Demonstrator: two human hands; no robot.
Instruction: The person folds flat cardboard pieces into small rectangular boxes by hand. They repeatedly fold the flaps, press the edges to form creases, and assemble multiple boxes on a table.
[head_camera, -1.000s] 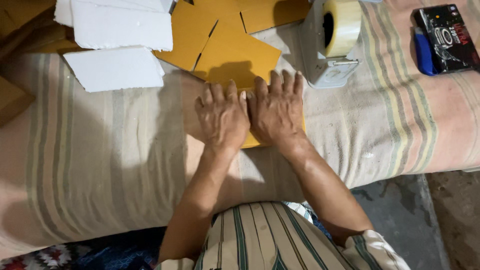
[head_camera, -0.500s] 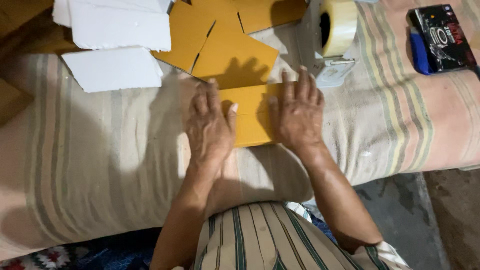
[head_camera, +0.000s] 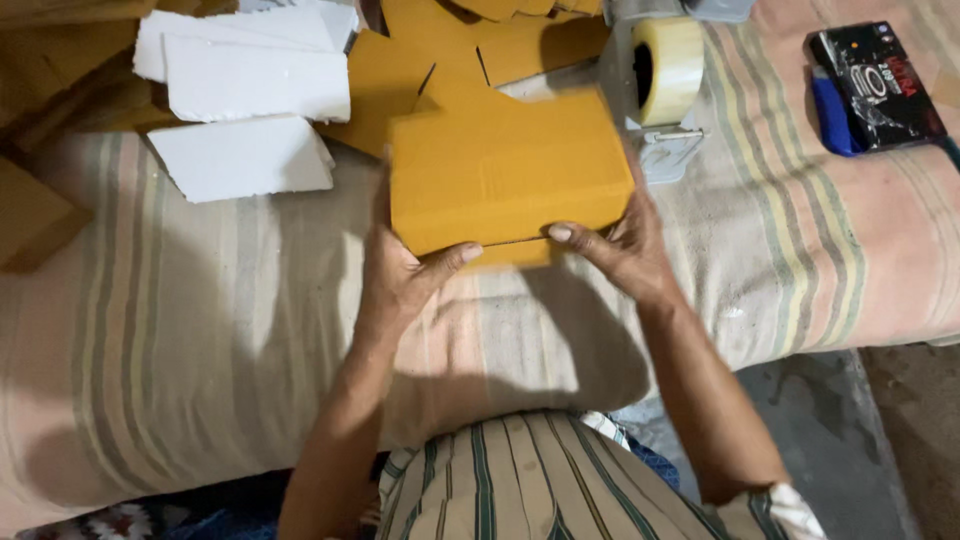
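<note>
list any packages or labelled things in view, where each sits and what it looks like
Cardboard box: held up in the middle by the left hand and right hand, flat-sided, yellow-brown, plain.
Black packet: top right on the striped cloth, oblong, glossy black wrap with red and white print.
Blue item: tucked against the packet's left edge, narrow.
Tape roll: top centre-right, clear, on a grey dispenser.

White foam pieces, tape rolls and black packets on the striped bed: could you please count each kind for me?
White foam pieces: 3
Tape rolls: 1
Black packets: 1
Total: 5
</note>
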